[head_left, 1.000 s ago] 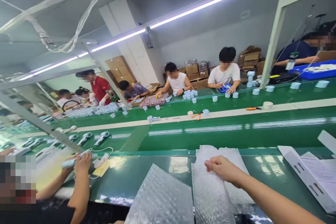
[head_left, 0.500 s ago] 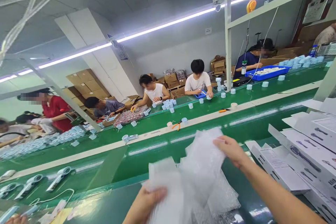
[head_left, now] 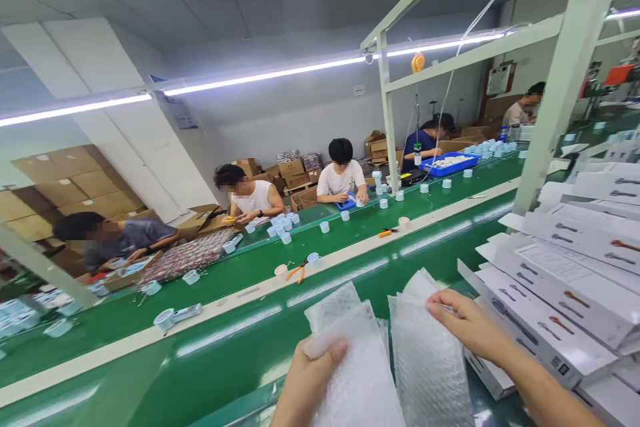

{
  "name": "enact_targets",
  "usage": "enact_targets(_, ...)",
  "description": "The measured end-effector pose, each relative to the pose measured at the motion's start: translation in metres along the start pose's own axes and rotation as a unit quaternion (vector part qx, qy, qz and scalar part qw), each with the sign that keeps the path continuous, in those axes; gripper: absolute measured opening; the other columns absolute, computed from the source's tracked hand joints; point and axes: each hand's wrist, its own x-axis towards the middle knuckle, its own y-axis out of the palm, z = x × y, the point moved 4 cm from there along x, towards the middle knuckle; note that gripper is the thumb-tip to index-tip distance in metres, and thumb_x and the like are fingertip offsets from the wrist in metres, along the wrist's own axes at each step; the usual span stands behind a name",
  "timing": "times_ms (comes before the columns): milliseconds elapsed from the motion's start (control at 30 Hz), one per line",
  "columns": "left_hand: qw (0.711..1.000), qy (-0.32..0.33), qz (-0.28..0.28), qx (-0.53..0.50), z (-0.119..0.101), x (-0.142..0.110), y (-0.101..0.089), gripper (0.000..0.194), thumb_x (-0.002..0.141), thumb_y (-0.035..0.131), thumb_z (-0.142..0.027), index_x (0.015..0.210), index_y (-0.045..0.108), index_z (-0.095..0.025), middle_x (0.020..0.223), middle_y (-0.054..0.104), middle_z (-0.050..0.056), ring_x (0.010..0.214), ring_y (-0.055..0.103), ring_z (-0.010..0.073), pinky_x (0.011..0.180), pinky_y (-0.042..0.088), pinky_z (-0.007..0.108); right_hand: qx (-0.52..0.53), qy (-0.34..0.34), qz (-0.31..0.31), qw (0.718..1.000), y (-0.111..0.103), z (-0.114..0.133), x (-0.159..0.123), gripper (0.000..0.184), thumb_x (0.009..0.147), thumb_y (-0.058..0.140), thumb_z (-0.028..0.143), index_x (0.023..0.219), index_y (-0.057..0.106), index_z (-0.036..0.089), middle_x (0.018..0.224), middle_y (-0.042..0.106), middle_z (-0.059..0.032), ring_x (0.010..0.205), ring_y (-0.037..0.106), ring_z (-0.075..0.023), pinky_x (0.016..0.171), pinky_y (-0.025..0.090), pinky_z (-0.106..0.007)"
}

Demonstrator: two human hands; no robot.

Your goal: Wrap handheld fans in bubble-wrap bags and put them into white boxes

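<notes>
My left hand [head_left: 307, 380] is at the bottom centre, its thumb pressed on a clear bubble-wrap bag [head_left: 350, 367] that it grips. To its right my right hand [head_left: 465, 323] pinches the top edge of a second bubble-wrap bag [head_left: 425, 360]. Both bags are held above the near edge of the green conveyor belt [head_left: 225, 340]. Stacked flat white product boxes [head_left: 565, 280] with printed pictures lie just right of my right hand.
A white strip [head_left: 250, 303] runs along the belt, with small pale-blue round parts [head_left: 283, 230], orange pliers [head_left: 297, 270] and tape rolls. Several people sit working at the far side. Green frame posts [head_left: 560, 87] rise on the right. Cardboard cartons are stacked at the back wall.
The view has swung right, so the neighbour on the left is out of sight. My left hand came up holding one bag, and the two bags are now separated side by side.
</notes>
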Motion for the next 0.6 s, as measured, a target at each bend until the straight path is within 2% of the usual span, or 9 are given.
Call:
enact_targets(133,0.988,-0.003,0.137,0.064,-0.009,0.014,0.032,0.047,0.053,0.08,-0.052,0.073,0.068,-0.011,0.065,0.06,0.001,0.062,0.049,0.0131,0.061,0.037,0.025,-0.004,-0.052,-0.032,0.998,-0.023,0.014,0.013,0.032,0.088,0.041,0.047,0.078,0.058,0.022,0.084,0.057,-0.0025,0.08,0.054,-0.02,0.073,0.04,-0.033)
enact_targets(233,0.97,0.021,0.197,0.138,-0.022,0.017,0.058,0.037,0.057,0.075,-0.046,0.069,0.064,-0.013,0.063,0.052,-0.001,0.061,0.039,0.0113,0.059,0.031,0.024,-0.002,-0.117,-0.019,0.993,-0.03,0.025,0.019,0.025,0.091,0.042,0.042,0.098,0.058,0.024,0.096,0.057,-0.0033,0.09,0.054,-0.0194,0.083,0.042,-0.035)
enact_targets(300,0.954,0.04,0.228,0.19,-0.028,0.017,0.072,0.026,0.062,0.068,-0.038,0.069,0.062,-0.013,0.066,0.049,-0.002,0.064,0.036,0.0117,0.061,0.03,0.024,-0.014,-0.176,0.007,0.984,-0.03,0.032,0.019,0.028,0.094,0.037,0.038,0.112,0.056,0.026,0.1,0.053,-0.0042,0.093,0.052,-0.019,0.088,0.042,-0.037)
enact_targets(367,0.94,0.054,0.249,0.227,-0.031,0.017,0.081,0.018,0.064,0.062,-0.031,0.07,0.06,-0.015,0.068,0.048,-0.002,0.065,0.036,0.0121,0.062,0.03,0.024,-0.034,-0.217,0.041,0.975,-0.029,0.038,0.018,0.033,0.096,0.031,0.035,0.112,0.059,0.027,0.096,0.047,-0.0041,0.088,0.051,-0.0181,0.085,0.044,-0.037)
enact_targets(500,0.914,0.091,0.281,0.279,-0.03,0.022,0.092,0.008,0.065,0.054,-0.025,0.064,0.051,-0.018,0.065,0.042,-0.003,0.065,0.034,0.0118,0.062,0.03,0.024,-0.007,-0.22,0.079,0.972,-0.025,0.042,0.01,0.042,0.095,0.032,0.048,0.103,0.067,0.025,0.088,0.047,-0.0039,0.087,0.049,-0.0192,0.082,0.045,-0.036)
enact_targets(600,0.912,0.086,0.293,0.274,-0.029,0.025,0.103,0.008,0.064,0.052,-0.024,0.061,0.047,-0.019,0.062,0.037,-0.004,0.062,0.031,0.0108,0.059,0.028,0.024,0.033,-0.23,0.083,0.969,-0.017,0.046,0.001,0.056,0.085,0.039,0.067,0.103,0.067,0.023,0.087,0.048,-0.0043,0.087,0.05,-0.0216,0.08,0.046,-0.037)
